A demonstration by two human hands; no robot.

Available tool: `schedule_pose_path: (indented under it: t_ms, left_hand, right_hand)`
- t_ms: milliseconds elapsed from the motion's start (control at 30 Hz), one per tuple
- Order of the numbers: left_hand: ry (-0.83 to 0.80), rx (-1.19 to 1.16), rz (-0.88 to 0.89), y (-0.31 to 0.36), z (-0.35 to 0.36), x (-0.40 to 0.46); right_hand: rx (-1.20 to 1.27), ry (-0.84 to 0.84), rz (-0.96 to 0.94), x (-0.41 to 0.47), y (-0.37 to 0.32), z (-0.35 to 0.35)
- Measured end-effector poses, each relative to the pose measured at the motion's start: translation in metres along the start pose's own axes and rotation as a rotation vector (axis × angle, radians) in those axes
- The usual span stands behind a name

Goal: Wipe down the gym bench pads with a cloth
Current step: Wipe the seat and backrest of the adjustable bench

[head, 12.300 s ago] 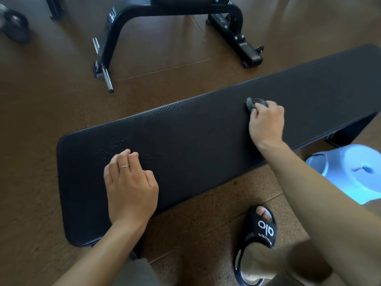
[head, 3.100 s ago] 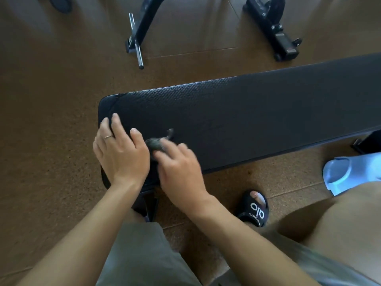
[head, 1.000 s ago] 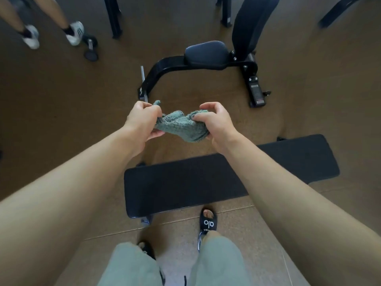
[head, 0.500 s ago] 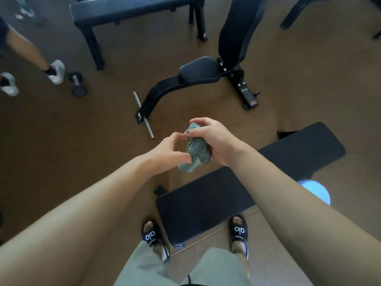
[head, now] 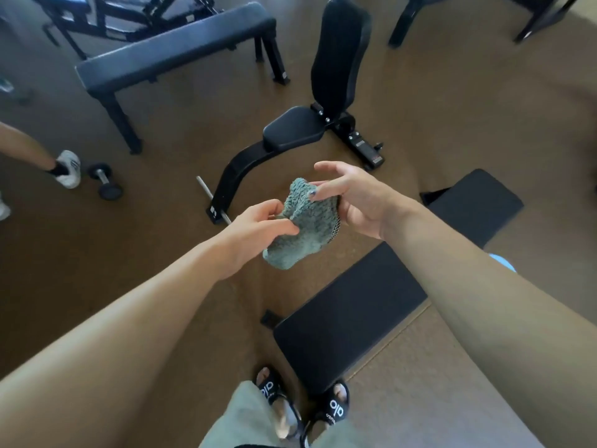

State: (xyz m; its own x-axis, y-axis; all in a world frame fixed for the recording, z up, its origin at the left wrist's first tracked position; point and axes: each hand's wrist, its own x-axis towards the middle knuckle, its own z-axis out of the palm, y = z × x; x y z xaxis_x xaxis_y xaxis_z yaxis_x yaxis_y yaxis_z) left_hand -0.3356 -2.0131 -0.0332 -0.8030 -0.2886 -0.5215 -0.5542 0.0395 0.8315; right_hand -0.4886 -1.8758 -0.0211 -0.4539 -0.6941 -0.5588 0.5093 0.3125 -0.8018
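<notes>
Both hands hold the cloth (head: 302, 221) mid-frame: left hand (head: 258, 231) pinches it, right hand (head: 352, 198) cradles it loosely. No pad is being wiped. The upright bench (head: 339, 76), upper centre, probably remains.

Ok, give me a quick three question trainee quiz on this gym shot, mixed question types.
1. True or false: the cloth is lying on the flat bench pad.
2. Which hand pinches the cloth's left edge? A) left hand B) right hand
3. Fill in: a small ____ lies on the floor beside another person's white shoe.

Key: 1 false, both hands hold it above the pad. 2 A. 3 dumbbell.
</notes>
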Motion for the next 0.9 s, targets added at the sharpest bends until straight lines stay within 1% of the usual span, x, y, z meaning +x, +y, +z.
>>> schedule_pose_path:
  t_ms: [100, 167, 200, 233, 267, 333, 367, 400, 467, 567, 600, 633, 700, 767, 900]
  left_hand:
    - [0.005, -0.09, -0.027, -0.003, -0.012, 0.007]
    - [-0.023, -0.167, -0.034, -0.005, -0.024, 0.016]
    - [-0.042, -0.199, -0.028, -0.006, -0.031, 0.023]
    - [-0.062, -0.23, -0.017, -0.006, -0.04, 0.03]
    - [-0.076, -0.261, -0.008, -0.007, -0.051, 0.039]
    - [-0.088, -0.307, -0.01, -0.009, -0.075, 0.061]
    - [-0.088, -0.312, -0.025, -0.01, -0.088, 0.073]
    - [-0.092, -0.297, -0.046, -0.012, -0.103, 0.084]
    - [-0.106, -0.236, -0.075, -0.015, -0.135, 0.104]
    - [-0.126, -0.209, -0.142, -0.016, -0.186, 0.123]
    - [-0.156, -0.219, -0.173, -0.014, -0.202, 0.128]
    - [-0.197, -0.231, -0.208, -0.012, -0.217, 0.133]
    - [-0.29, -0.243, -0.265, -0.009, -0.243, 0.143]
    - [-0.354, -0.196, -0.3, -0.007, -0.263, 0.153]
    - [-0.344, 0.004, -0.3, 0.002, -0.28, 0.17]
  right_hand:
    - [0.018, 0.101, -0.023, 0.011, 0.007, 0.002]
    - [0.135, 0.208, -0.051, 0.019, 0.009, 0.007]
    - [0.23, 0.229, -0.049, 0.025, 0.012, 0.009]
    - [0.315, 0.219, -0.014, 0.03, 0.015, 0.013]
    - [0.348, 0.187, 0.061, 0.035, 0.019, 0.019]
    - [0.274, 0.091, 0.19, 0.047, 0.03, 0.039]
    - [0.251, 0.057, 0.197, 0.057, 0.036, 0.053]
    - [0.263, 0.055, 0.175, 0.069, 0.04, 0.07]
    - [0.302, 0.132, 0.086, 0.103, 0.041, 0.101]
    - [0.329, 0.348, 0.036, 0.148, 0.025, 0.136]
    - [0.35, 0.416, 0.037, 0.158, 0.018, 0.145]
    - [0.363, 0.45, 0.037, 0.165, 0.011, 0.152]
    - [0.376, 0.445, 0.025, 0.178, -0.002, 0.164]
    - [0.382, 0.451, -0.001, 0.188, -0.015, 0.171]
    - [0.366, 0.515, -0.068, 0.203, -0.03, 0.171]
